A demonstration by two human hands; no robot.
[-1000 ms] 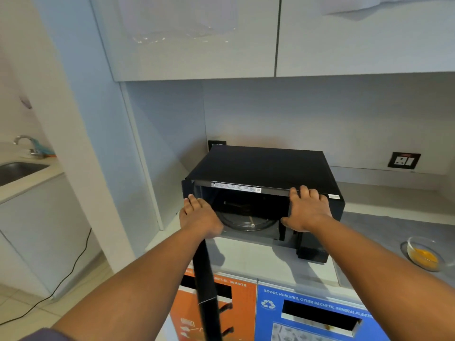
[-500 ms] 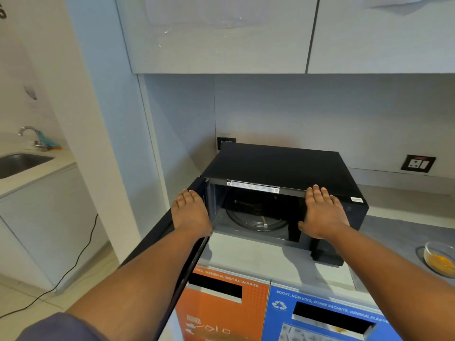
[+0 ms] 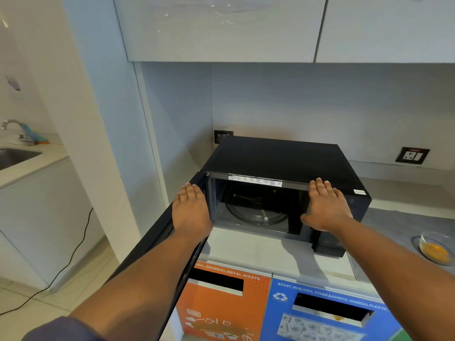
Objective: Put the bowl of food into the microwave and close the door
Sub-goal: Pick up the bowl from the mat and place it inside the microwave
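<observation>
The black microwave (image 3: 283, 168) sits on the gray surface (image 3: 270, 252) with its door (image 3: 157, 242) swung wide open. The left hand (image 3: 190, 212) lies flat on the door's top edge. The right hand (image 3: 325, 207) lies flat on the microwave's front, holding nothing. The bowl of food (image 3: 434, 247) sits on the surface, well apart to the right.

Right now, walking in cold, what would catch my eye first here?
Probably the black microwave in the middle, its door swung wide to the left and the glass turntable bare inside. The left hand rests on the door's top edge, and the right hand lies flat on the front right of the microwave. Next, the glass bowl of yellow food waiting on the counter at far right.
</observation>
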